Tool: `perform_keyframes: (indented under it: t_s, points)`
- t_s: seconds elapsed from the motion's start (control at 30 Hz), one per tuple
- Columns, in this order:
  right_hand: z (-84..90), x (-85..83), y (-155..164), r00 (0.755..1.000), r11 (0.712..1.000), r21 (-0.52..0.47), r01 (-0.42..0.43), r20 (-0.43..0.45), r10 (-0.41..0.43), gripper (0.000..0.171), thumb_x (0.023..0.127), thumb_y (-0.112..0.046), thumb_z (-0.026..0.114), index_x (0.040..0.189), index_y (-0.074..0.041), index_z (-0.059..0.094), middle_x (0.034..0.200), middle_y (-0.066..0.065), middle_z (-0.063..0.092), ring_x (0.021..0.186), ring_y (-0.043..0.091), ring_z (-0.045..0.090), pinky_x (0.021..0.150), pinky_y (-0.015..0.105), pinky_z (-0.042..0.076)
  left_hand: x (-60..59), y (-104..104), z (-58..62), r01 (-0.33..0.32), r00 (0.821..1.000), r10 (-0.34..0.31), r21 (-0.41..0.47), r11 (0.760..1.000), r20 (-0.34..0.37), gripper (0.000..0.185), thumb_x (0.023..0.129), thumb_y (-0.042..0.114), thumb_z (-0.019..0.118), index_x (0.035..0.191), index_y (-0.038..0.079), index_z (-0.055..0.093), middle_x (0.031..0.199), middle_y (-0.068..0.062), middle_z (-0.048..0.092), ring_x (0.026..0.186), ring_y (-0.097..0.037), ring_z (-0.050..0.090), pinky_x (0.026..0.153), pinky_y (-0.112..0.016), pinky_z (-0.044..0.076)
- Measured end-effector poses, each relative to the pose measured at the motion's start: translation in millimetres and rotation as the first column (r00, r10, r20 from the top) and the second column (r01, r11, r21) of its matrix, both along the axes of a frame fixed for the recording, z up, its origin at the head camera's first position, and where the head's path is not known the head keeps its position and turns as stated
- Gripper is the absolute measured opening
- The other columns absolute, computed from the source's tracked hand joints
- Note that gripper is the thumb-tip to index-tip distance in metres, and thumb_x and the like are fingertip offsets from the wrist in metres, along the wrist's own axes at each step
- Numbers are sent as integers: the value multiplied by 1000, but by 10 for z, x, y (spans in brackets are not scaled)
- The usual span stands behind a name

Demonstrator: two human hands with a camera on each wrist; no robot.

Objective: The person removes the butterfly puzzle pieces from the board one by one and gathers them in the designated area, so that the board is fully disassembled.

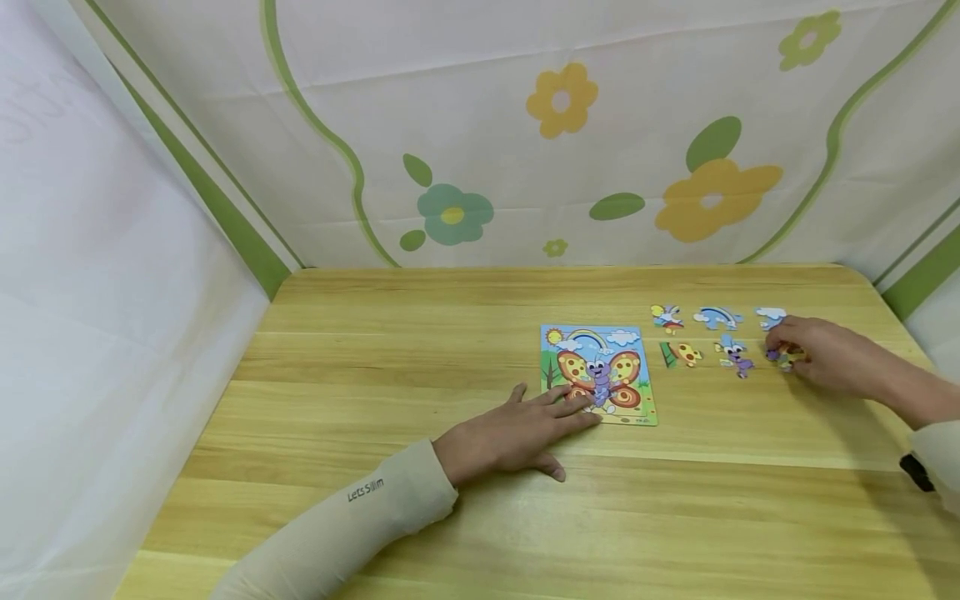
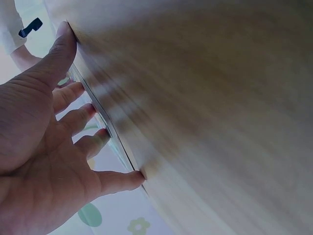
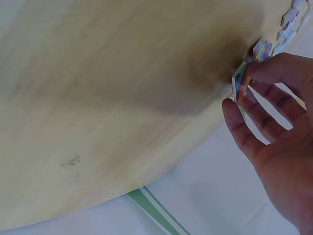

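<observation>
the puzzle board point(image 1: 598, 374) lies flat on the wooden surface point(image 1: 420, 333), a little right of centre, its long axis running away from the person. the left hand point(image 1: 517, 433) rests on its near-left corner, fingers straight and spread flat, pressing it down, forearm angled in from the lower left. the loose pieces point(image 1: 701, 333) lie in two short rows just to the right of the board, so the right hand point(image 1: 821, 354) is much the nearer to them. that hand reaches in from the right edge, palm down, fingers curled, pinching a colourful piece point(image 3: 239, 83) at the far right end of the rows; the right wrist view shows the piece tipped up on edge between thumb and fingertips.
</observation>
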State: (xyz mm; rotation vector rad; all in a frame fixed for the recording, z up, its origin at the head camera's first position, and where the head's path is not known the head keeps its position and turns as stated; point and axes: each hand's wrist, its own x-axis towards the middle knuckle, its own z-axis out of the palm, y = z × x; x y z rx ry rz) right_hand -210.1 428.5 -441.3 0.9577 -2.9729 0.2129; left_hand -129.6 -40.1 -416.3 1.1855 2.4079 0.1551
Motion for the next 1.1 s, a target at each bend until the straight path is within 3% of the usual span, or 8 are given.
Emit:
perform_keyframes:
  t_s: [0.23, 0.7, 0.93, 1.1]
  points:
    - [-24, 28, 13, 998, 1000, -1, -20, -60, 20, 46, 63, 22, 79, 96, -10, 74, 96, -3, 66, 80, 19, 65, 63, 28, 50, 5, -1, -2, -2, 1000, 2, 0, 1000, 2, 87, 95, 51, 66, 168, 32, 24, 177, 7, 12, 165, -26, 12, 123, -70, 26]
    - [-79, 70, 23, 991, 998, -56, -18, -132, 11, 51, 60, 21, 82, 100, -7, 71, 93, -1, 64, 77, 15, 58, 62, 30, 49, 11, -5, 11, 1, 1000, -1, 5, 1000, -5, 86, 95, 51, 66, 168, 32, 25, 177, 7, 12, 165, -26, 13, 122, -71, 26]
    - [-31, 96, 64, 996, 998, -21, 66, -59, -67, 46, 67, 10, 89, 109, 5, 69, 95, 11, 67, 79, 21, 61, 62, 32, 49, 9, -2, 18, 0, 1000, 0, 4, 1000, -1, 86, 95, 50, 66, 168, 32, 25, 177, 7, 13, 165, -26, 12, 122, -71, 26]
    - [-7, 113, 105, 991, 991, -23, 134, 7, -134, 42, 73, 7, 87, 111, 7, 68, 96, 12, 66, 76, 13, 57, 59, 28, 47, 8, 1, 20, 1, 1000, -1, -1, 1000, -3, 86, 95, 50, 66, 168, 32, 25, 177, 7, 13, 165, -26, 12, 122, -70, 27]
